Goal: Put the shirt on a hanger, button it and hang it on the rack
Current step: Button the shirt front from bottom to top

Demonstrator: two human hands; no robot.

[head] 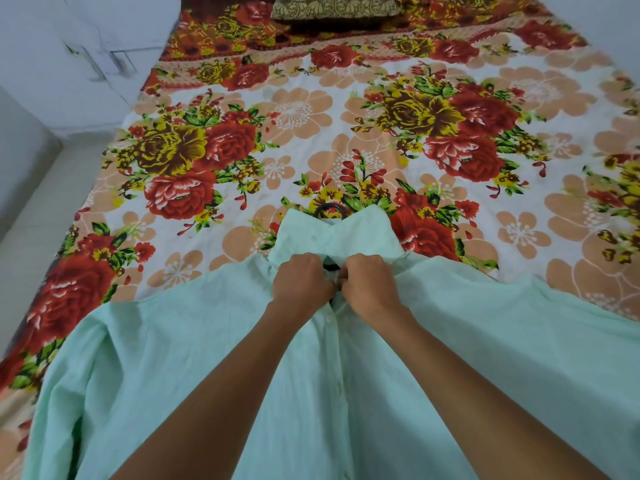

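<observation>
A pale mint shirt point(214, 368) lies spread front-up on the bed point(294, 112), collar toward 12 o'clock, sleeves trailing out toward 8 and 4 o'clock. It covers the lower half of the view, the hem running off the bottom edge. A dark hanger point(328, 208) is inside it: the curved hook pokes out past the collar at 12 o'clock, and a sliver of dark bar shows between the two hands just under the collar.

The left hand point(300, 283) and right hand point(370, 283) sit knuckles-up, side by side and almost touching, at the top of the placket right below the collar. Each grip is narrow, fingers curled and pinching the shirt's front edges together at the topmost button; the button itself is hidden by the fingers. Below the hands, toward 6 o'clock, the placket lies closed with small white buttons point(328, 319) showing along it.

The bed carries a floral sheet of red and yellow roses on cream. At 12 o'clock, at the far end, lies a brown-and-gold patterned pillow point(334, 6). White wall and floor border the bed at 9 to 10 o'clock
</observation>
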